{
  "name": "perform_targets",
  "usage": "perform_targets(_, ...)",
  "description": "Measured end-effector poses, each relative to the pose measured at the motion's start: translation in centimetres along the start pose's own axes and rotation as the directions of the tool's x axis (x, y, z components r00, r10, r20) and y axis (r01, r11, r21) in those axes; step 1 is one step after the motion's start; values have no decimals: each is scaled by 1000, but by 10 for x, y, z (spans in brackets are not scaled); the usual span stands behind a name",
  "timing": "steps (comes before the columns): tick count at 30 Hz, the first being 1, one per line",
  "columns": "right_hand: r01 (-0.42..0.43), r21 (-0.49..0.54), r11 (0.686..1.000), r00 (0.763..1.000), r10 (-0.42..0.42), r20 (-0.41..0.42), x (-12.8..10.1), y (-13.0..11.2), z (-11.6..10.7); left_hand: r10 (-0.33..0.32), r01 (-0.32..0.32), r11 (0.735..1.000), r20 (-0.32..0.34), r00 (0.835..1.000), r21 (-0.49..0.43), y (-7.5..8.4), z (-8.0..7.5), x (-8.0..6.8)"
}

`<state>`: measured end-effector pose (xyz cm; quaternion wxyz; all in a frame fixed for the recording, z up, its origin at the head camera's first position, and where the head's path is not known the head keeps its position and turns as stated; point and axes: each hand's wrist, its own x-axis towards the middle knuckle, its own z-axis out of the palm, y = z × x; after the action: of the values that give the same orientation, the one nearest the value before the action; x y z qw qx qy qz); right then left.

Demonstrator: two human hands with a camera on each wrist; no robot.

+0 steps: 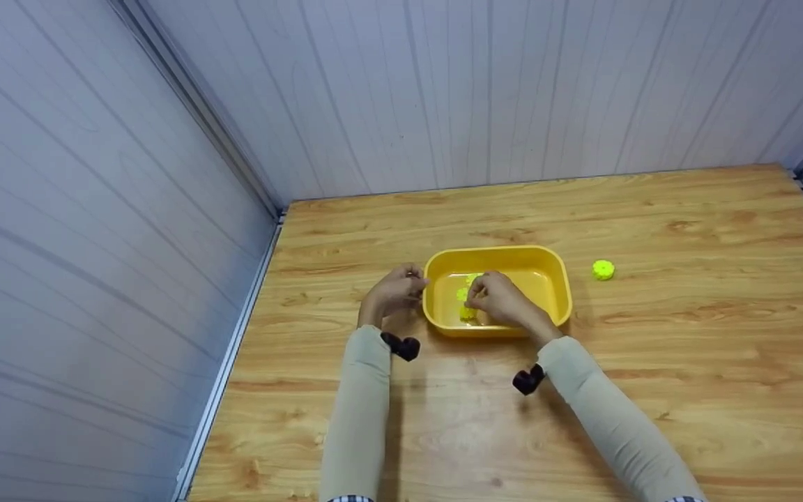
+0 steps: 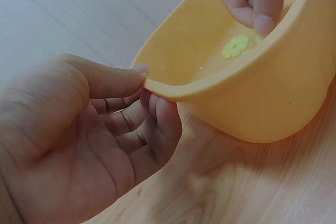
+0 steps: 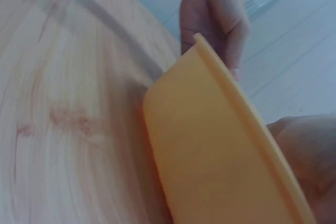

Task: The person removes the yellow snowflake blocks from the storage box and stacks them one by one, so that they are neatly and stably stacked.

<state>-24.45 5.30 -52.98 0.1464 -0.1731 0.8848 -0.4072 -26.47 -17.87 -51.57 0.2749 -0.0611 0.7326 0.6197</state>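
A yellow plastic basin (image 1: 436, 324) stands on the wooden table. My left hand (image 1: 399, 289) is at its left end; in the left wrist view the left hand (image 2: 89, 129) pinches the basin's rim between thumb and fingers. My right hand (image 1: 502, 298) reaches over the near wall into the basin, its fingertips together at a yellow-green flower-shaped disc (image 2: 259, 39), mostly hidden by the fingers. Another flower-shaped disc (image 2: 235, 47) lies flat on the basin floor. Several such discs form a rough row there. In the right wrist view, the basin wall hides the right hand's (image 3: 310, 156) fingertips.
To the right of the basin, a thick yellow-green flower-shaped piece (image 1: 603, 270), perhaps a stack of discs, lies on the wooden table (image 1: 687, 335). Pale panelled walls (image 1: 443, 97) border the table at the back and left.
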Motion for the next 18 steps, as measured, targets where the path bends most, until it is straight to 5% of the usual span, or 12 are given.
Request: perform_targets(18,5,172,985,996,10,-88,-10,2,-29,3,-3,1000,-10,1000,-18,0,0,0)
